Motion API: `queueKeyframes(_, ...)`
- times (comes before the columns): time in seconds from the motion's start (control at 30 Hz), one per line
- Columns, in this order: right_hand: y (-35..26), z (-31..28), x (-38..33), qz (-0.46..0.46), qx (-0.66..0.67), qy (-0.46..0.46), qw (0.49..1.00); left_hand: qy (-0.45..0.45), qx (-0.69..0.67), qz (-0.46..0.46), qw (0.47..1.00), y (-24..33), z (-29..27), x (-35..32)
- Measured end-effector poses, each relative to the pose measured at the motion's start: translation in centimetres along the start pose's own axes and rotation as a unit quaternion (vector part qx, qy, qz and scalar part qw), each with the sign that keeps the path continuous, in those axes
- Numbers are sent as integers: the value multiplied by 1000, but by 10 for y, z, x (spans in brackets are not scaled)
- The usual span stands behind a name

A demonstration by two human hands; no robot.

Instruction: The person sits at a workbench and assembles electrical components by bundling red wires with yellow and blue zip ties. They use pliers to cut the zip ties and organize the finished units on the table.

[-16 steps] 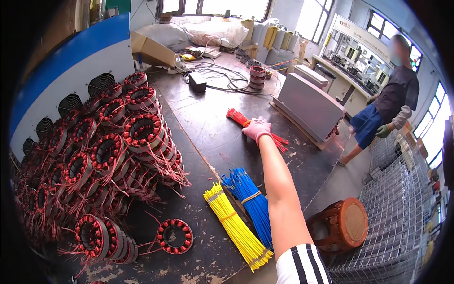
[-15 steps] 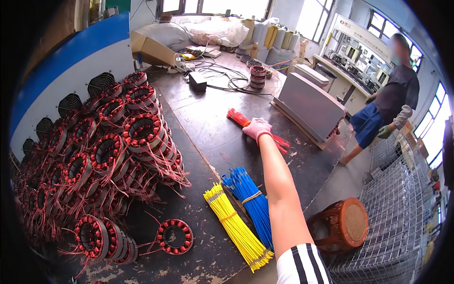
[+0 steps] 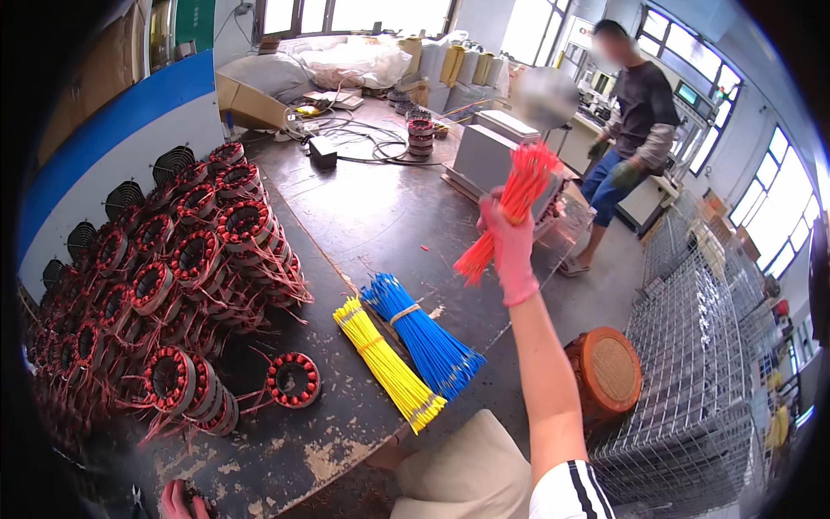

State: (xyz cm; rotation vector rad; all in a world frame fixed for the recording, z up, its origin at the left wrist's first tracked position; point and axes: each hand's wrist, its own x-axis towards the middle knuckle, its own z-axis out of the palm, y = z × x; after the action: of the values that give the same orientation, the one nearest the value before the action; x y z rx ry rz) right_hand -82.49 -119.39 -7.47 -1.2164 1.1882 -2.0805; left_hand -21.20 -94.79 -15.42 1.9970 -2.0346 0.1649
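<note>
My right hand [image 3: 508, 238], in a pink glove, is closed around a bundle of red wires [image 3: 526, 183]. It holds the bundle up above the table's right side, tilted, with its ends sticking out both ways. At the lower left edge, part of my left hand [image 3: 180, 500], also gloved in pink, rests on the table with fingers somewhat apart; the rest is cut off. Nearer me lie a banded bundle of yellow wires [image 3: 387, 365] and, beside it, a banded bundle of blue wires [image 3: 425, 336]. A single wound motor stator [image 3: 309, 381] lies flat left of them.
Many red-wound stators [image 3: 194, 251] are heaped on the table's left. Cables and a black adapter [image 3: 322, 154] lie farther back, near a grey box [image 3: 484, 156]. On the right stand a wooden stool [image 3: 609, 372], wire-mesh cages [image 3: 692, 363] and another person [image 3: 640, 112].
My right hand has lifted the red wire bundle off the table and brought it up to the right. My left hand has come into view at the lower left. The other person has shifted.
</note>
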Motion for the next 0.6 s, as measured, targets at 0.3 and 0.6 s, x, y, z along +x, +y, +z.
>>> queueKeyframes(0.3, 16, -28, -38, 41, -62, -40, 996, 11, -135, -29, 990, -49, 53, -14)
queueKeyframes(0.6, 19, -59, -57, 283, -541, -200, 766, 21, -151, -29, 988, -42, 56, -14)
